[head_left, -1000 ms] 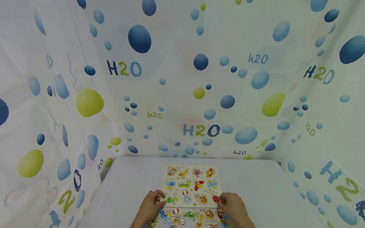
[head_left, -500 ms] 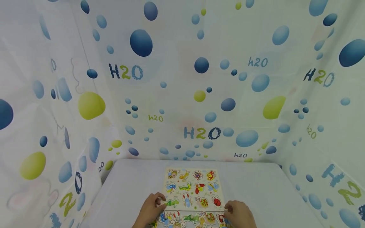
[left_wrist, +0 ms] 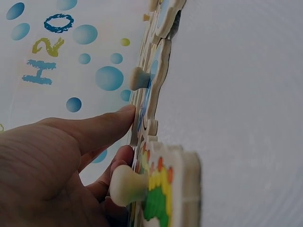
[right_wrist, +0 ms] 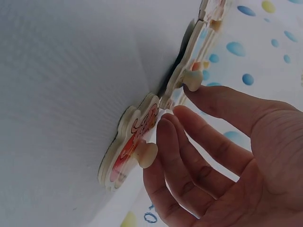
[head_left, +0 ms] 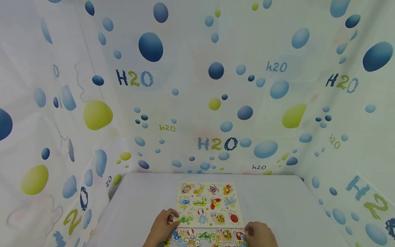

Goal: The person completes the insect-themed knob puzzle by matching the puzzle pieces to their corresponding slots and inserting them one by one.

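Note:
A cream puzzle board (head_left: 205,214) printed with insects lies flat on the table. Just below its near edge are several loose insect pieces with round wooden knobs, among them a green grasshopper piece (head_left: 206,235). My left hand (head_left: 163,224) is at the board's lower left edge, with thumb and fingers apart. In the left wrist view, a knobbed green-and-yellow piece (left_wrist: 163,198) stands close to those fingers. My right hand (head_left: 260,234) is beside the lower right corner, fingers bent. Its thumb reaches a piece's knob (right_wrist: 192,80); a red piece (right_wrist: 125,158) lies near the fingertips.
A white-covered table (head_left: 271,202) extends around the board. White sheets with blue and green bubble prints and H2O lettering form a back wall (head_left: 185,103) and side walls (head_left: 342,137).
My right hand has moved off the ladybug on the board, toward me and to the right, beside the near corner. The ladybug now shows fully. My left hand stays nearly where it was.

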The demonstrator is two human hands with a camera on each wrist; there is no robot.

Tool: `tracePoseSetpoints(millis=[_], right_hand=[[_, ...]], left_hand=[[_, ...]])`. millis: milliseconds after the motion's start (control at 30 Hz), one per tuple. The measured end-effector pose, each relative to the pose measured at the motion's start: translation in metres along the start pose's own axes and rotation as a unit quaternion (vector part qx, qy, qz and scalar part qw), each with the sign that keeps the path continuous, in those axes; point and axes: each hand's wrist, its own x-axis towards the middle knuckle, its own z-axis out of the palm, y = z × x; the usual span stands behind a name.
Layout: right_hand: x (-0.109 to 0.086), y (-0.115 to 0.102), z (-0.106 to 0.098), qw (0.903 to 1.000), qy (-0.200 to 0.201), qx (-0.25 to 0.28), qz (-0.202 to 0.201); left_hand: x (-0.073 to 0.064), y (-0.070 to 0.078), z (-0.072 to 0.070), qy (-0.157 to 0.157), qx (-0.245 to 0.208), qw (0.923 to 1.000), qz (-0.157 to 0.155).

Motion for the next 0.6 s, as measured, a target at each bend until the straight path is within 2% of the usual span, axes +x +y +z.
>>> tracePoseSetpoints(millis=[133,400,600], right_hand=[[-0.0009,-0.0001,0.0005,0.9998,-0.006,-0.006,0.018],[-0.0044,0.0058,0.0023,0.9996,-0.020,0.003,0.020],[-0.0100,0.0085,0.0039,0.9994,-0.024,0.021,0.010]], left_hand=[[0.0008,-0.0005,0.0000,0.000,-0.004,1.0000,0.004],[0.0006,-0.0002,-0.0016,-0.004,-0.008,0.9998,0.016],[0.0006,-0.0002,-0.0018,-0.002,-0.007,0.9999,0.010]])
